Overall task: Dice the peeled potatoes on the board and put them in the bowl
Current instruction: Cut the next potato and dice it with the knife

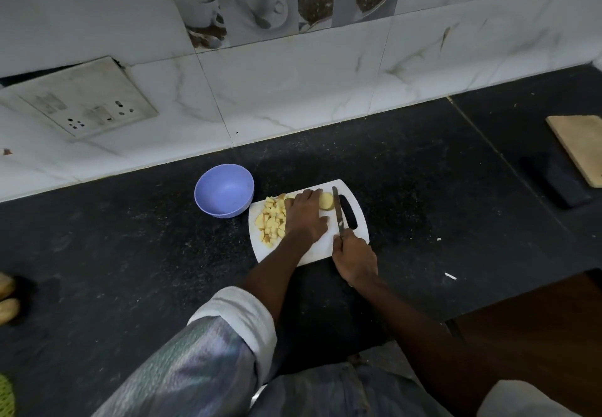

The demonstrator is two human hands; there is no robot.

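A white cutting board (311, 252) lies on the dark counter. A pile of diced potato (271, 221) covers its left part. My left hand (306, 216) presses down on a peeled potato piece (325, 201), whose cut end shows past my fingers. My right hand (353, 257) grips the handle of a knife (337, 209); the blade points away from me, just right of the potato. A purple bowl (224, 190) stands empty to the left of the board, close to its far corner.
The tiled wall (293, 84) runs behind the counter, with a socket plate (81, 100) at left. At the right sit a wooden board (578, 149) and a dark object (558, 182). Two brownish items (8, 299) lie at the far left edge.
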